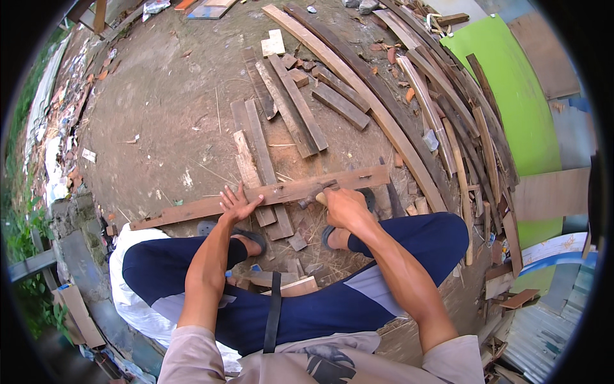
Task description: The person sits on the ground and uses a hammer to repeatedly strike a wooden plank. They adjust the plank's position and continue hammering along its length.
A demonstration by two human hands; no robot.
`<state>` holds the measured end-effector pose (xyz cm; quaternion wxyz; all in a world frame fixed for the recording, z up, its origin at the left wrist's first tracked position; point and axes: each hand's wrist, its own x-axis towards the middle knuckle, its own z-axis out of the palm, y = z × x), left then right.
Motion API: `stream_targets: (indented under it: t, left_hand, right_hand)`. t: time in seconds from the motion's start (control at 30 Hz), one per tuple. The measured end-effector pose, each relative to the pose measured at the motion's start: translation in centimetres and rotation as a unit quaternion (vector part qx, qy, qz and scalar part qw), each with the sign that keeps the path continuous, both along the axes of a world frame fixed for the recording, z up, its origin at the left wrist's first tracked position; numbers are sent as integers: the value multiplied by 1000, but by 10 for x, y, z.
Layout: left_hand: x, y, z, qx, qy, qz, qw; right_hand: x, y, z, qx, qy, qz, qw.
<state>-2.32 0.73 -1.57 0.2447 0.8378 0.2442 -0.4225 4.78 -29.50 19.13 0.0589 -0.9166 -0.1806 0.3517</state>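
Observation:
A long brown plank (288,190) lies crosswise in front of me, over several shorter wood pieces. Dark marks, perhaps nails or holes, show along it. My left hand (240,205) rests on the plank's near edge, fingers spread. Closed around the pale wooden handle of a hammer (313,196) is my right hand (345,208). The dark hammer head lies over the plank's near edge, right of my left hand; whether it touches the wood I cannot tell. My fingers hide most of the handle.
Short timber pieces (286,109) lie beyond the plank. Long boards (358,86) curve along the right beside a wood pile (473,128) and a green panel (511,89). My sandalled feet (252,242) are just behind the plank. A white sack (128,275) lies by my left leg.

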Motion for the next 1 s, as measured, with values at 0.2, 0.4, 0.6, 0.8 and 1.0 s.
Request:
stream_targets:
  t: [0.2,0.4,0.6,0.8,1.0]
  left_hand:
    - [36,20,5,-9,64,-99,993]
    - [131,25,44,49,-54,-100,992]
    - [200,-38,73,101,-212,-89,968]
    - [271,-90,54,-40,-337,-69,938]
    - [371,-115,-11,41,-446,-189,874]
  right_hand:
    - [10,-14,0,-13,22,-23,999]
    - [38,-54,18,88,10,-170,981]
    - [128,-49,-43,20,5,-243,970]
    - [192,-50,-142,-74,-31,-239,968]
    - [213,-51,-147,-86,-21,-281,956]
